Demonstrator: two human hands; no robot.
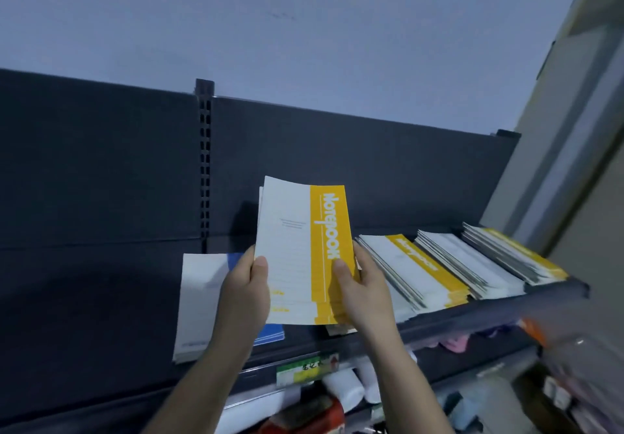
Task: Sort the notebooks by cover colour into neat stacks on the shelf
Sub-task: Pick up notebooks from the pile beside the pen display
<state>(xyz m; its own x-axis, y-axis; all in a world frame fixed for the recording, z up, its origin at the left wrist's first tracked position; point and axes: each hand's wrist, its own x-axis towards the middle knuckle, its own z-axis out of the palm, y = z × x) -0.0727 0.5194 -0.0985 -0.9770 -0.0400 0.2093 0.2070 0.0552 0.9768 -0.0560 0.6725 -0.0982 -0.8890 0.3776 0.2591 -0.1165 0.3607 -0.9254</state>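
Observation:
Both hands hold a small bundle of white-and-yellow notebooks (304, 248) upright above the dark shelf (101, 315). My left hand (246, 288) grips its lower left edge, thumb on the cover. My right hand (363, 285) grips the lower right edge, thumb on the yellow band. Behind my left hand a white-and-blue stack (199, 298) lies flat on the shelf. To the right lie a yellow stack (415, 268), a mostly white stack (469, 261) and another yellow-edged stack (513, 251).
A dark back panel with a slotted upright post (205, 163) rises behind the shelf. A pale wall or cabinet (567, 163) closes the right end. Below the shelf's front rail with a price label (305, 369) lie white rolls, a red item and pink packets.

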